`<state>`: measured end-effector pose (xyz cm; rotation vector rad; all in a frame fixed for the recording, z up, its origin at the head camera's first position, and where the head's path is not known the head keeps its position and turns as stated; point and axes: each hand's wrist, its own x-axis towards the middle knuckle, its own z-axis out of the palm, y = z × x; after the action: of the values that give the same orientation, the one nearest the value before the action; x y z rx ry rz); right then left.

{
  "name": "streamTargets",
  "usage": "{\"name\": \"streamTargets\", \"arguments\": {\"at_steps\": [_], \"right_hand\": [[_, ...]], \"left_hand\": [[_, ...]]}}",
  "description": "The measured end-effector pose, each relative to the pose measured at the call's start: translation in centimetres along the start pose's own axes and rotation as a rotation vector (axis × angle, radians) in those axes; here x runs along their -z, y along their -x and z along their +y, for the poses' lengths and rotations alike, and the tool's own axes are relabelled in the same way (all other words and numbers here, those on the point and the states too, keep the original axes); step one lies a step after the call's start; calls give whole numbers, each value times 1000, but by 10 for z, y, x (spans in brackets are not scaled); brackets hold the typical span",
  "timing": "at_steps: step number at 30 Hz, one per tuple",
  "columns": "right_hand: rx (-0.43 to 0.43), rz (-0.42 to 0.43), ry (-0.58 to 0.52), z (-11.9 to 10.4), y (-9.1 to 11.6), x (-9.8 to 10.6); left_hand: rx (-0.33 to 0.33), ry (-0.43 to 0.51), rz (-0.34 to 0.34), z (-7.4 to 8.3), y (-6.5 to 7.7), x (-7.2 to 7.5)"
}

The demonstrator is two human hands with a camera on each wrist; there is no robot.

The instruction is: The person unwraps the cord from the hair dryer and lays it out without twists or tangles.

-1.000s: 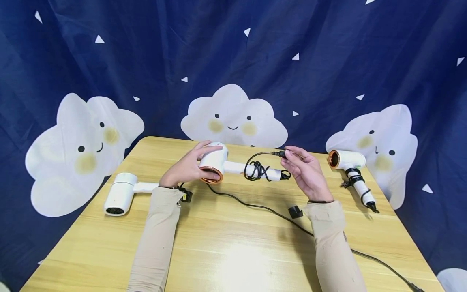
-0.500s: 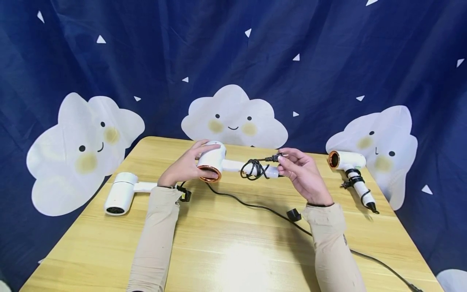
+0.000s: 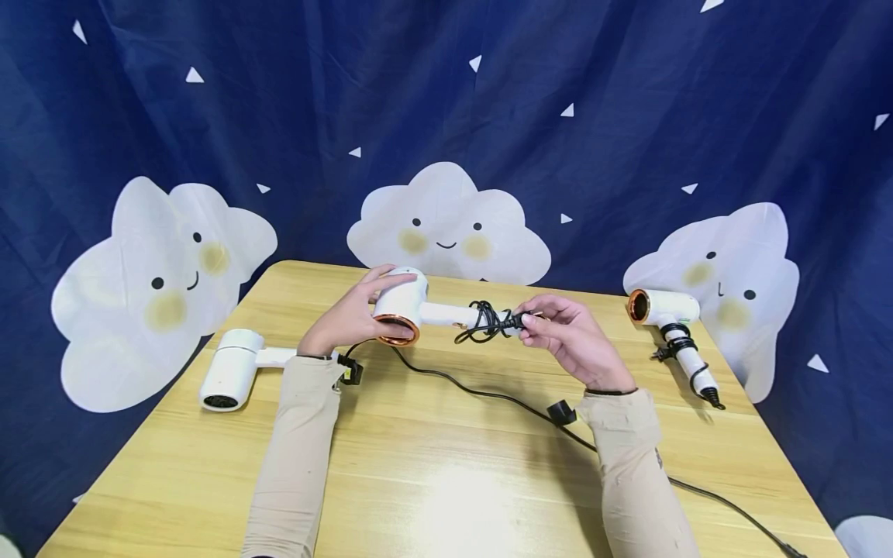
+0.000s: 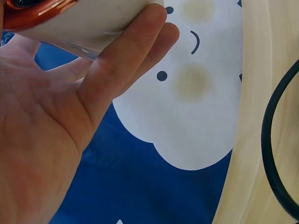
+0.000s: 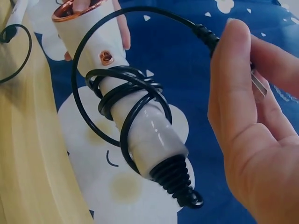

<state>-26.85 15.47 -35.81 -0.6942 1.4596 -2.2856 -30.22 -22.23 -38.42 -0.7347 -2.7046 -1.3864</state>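
Head view: a copper-rimmed white hair dryer [image 3: 441, 314] sat near dial centre — left hand [image 3: 342, 318] clamped round its head from nine o'clock, right hand [image 3: 568, 337] pinching its black plug [image 3: 516, 320] at three. Left wrist: fingers [image 4: 124, 60] pressed the barrel [image 4: 105, 35], eleven o'clock. Right wrist: cord [image 5: 134, 77] circled the handle [image 5: 156, 130] — winding seemingly mostly done, the plug end left unsecured. No writing was legible.

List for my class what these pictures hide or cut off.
Plug, right wrist view: mostly hidden by the right hand.
Held dryer, left wrist view: cut off by the top edge.
Dryer at left, head view: handle partly behind the left arm.
Table cord, head view: one stretch hidden behind the right arm.
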Motion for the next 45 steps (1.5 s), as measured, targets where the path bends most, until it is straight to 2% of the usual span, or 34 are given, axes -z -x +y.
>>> {"name": "streamTargets", "arguments": {"at_steps": [8,16,20,25,31,38,45], "right_hand": [[-83,-81,8,3,0,7],[-175,-75,57,10,-3,11],[-233,-140,108,14,-3,18],[-258,-219,179,20,-3,27],[-290,-262,211,28,-4,39],[-329,-250,148,39,-5,52],[-386,-142,164,48,-8,59]], "left_hand": [[-4,10,13,2,-1,2],[0,-4,33,1,0,4],[1,-6,44,0,1,6],[-6,-4,44,0,1,7],[-13,-6,49,-1,1,8],[-23,-13,45,-2,2,7],[-23,-15,39,-3,2,6]]}}
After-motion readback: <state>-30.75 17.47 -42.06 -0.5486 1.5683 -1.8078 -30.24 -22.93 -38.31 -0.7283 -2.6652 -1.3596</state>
